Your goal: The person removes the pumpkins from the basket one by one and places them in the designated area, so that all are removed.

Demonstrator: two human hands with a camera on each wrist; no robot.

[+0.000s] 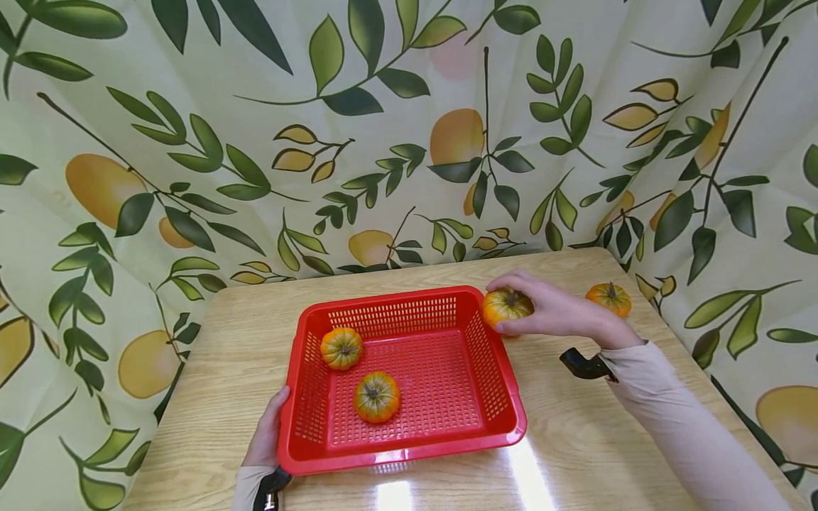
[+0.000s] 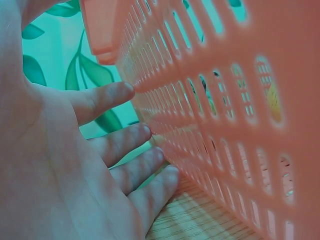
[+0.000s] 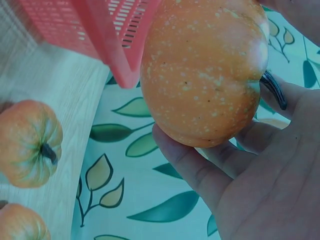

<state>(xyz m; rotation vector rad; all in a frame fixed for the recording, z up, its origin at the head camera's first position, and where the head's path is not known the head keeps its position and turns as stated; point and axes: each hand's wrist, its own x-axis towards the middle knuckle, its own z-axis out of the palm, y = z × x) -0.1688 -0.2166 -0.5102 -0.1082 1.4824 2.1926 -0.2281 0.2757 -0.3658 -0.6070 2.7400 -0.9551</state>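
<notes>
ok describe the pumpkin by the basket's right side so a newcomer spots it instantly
Find the red basket on the table. Just outside its right wall, the right hand grips an orange pumpkin. Unlike its neighbours, this one is held.

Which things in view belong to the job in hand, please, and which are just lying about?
Job in hand:
- red perforated plastic basket, left grip at its side
- pumpkin in the right grip
- two pumpkins inside
- probably two loose pumpkins, being alike

Just around:
- wood-grain table
- leaf-and-fruit print cloth
</notes>
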